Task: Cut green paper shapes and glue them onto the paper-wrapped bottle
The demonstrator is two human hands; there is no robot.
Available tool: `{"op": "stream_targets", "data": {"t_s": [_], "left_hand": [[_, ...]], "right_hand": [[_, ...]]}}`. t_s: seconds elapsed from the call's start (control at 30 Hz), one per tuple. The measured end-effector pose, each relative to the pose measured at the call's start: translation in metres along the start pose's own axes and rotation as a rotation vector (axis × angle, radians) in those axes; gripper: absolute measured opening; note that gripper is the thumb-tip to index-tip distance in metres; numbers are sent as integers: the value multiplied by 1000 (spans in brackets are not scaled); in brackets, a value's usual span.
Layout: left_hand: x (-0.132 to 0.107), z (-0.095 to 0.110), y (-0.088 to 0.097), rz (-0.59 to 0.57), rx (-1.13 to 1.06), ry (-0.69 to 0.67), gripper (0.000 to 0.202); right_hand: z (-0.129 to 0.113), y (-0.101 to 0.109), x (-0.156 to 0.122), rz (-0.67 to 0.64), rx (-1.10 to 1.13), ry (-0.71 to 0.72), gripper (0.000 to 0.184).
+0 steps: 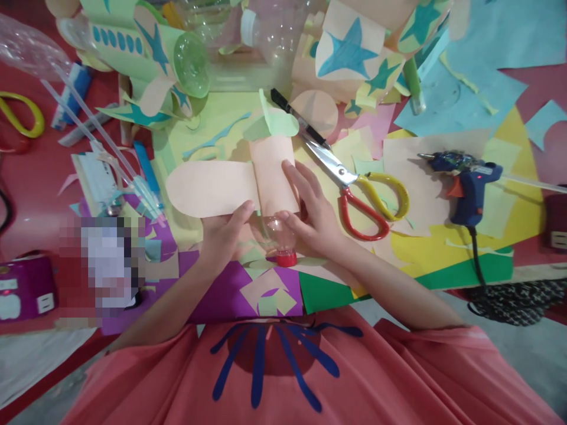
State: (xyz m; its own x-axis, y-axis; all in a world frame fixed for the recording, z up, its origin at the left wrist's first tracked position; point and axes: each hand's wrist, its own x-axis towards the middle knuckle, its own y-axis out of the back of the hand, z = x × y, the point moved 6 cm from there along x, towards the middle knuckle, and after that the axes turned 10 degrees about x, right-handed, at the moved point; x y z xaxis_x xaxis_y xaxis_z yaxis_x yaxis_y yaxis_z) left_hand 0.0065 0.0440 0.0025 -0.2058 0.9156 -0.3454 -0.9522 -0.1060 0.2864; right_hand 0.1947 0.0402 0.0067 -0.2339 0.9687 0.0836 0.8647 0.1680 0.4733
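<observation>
A small clear plastic bottle [280, 231] with a red cap [286, 258] lies with its cap towards me. Peach paper [275, 171] is wrapped around its body. From the wrap's left side sticks out a rounded peach paper flap [212, 186]. My left hand [224, 236] pinches the flap's lower edge near the bottle, thumb on top. With fingers on the wrap and thumb by the neck, my right hand [316, 218] grips the bottle from the right. A pale green paper piece [279, 123] shows at the bottle's far end.
Scissors [349, 177] with red and yellow handles lie right of the bottle, beside a black marker [299, 118]. Farther right stands a blue glue gun [469, 183] with its cord. A green decorated bottle [190, 65], star-painted paper [349, 50] and scraps cover the far side.
</observation>
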Motion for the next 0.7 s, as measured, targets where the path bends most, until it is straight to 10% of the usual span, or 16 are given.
{"op": "stream_targets", "data": {"t_s": [0.7], "left_hand": [[8, -12, -5, -61, 101, 141, 36]], "right_hand": [[-2, 3, -2, -51, 7, -40, 76]]}}
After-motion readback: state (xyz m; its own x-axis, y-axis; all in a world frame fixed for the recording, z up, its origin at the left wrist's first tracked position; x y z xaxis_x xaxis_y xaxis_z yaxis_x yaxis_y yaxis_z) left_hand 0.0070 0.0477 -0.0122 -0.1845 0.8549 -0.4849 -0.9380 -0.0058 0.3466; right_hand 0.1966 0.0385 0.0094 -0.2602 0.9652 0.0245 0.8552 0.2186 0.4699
